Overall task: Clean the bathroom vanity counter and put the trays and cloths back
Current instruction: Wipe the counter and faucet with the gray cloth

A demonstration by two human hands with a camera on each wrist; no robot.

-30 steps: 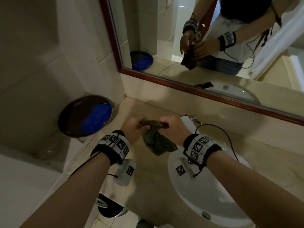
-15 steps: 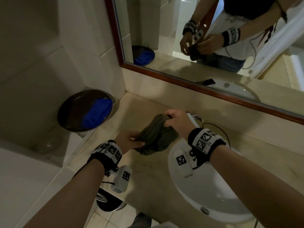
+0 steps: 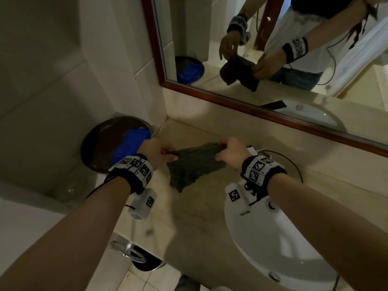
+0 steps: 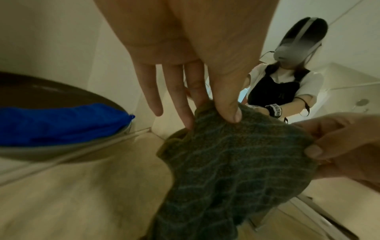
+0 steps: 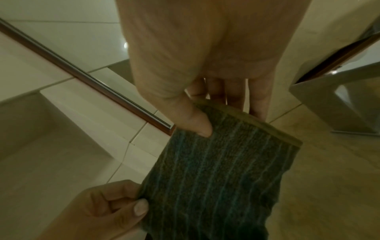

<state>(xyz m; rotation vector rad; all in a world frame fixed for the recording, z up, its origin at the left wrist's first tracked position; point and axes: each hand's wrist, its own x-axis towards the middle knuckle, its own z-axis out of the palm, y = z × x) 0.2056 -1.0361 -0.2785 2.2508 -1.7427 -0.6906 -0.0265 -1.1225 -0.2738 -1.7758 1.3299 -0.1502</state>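
left hand (image 3: 159, 151): thumb and fingers pinch the cloth's left top corner | right hand (image 3: 230, 151): pinches the right top corner | grey-green striped cloth (image 3: 193, 166): hangs between both hands above the counter (image 3: 189, 223), clear of it | handling: soft, light, limp terry; grip by corners | round tray (image 3: 98, 143) with blue cloth (image 3: 130, 143) at 9 o'clock | sink (image 3: 283, 244) at 4 o'clock

Dim cream-tiled walls (image 3: 63, 85) meet a wood-framed mirror (image 3: 262, 106) and white basin (image 3: 283, 248).
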